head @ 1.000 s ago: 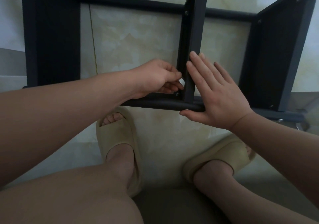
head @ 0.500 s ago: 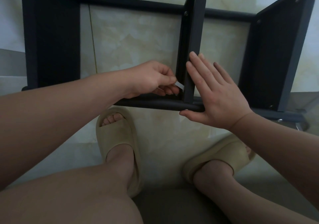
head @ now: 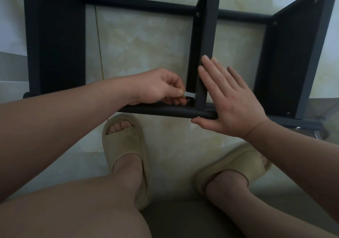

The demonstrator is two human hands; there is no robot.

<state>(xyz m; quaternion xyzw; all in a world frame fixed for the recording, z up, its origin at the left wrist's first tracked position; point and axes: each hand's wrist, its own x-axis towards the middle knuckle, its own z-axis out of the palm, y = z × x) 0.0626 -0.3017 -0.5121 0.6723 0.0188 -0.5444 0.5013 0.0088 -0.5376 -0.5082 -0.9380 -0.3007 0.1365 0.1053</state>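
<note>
A dark metal shelf frame lies on its side on the tiled floor. Its middle panel meets the near tube at a corner with a screw. My left hand pinches a small silver hex key between thumb and forefinger, its end reaching into that corner just above the screw. My right hand lies flat with straight fingers against the right face of the middle panel, its thumb under the near tube.
My two feet in beige slides stand on the pale tiles just in front of the frame. A right end panel stands beyond my right hand. A small metal part lies at the frame's right foot.
My left hand has turned and drawn back slightly from the corner, so the silver hex key now shows between its fingertips. My right hand has stayed flat on the panel.
</note>
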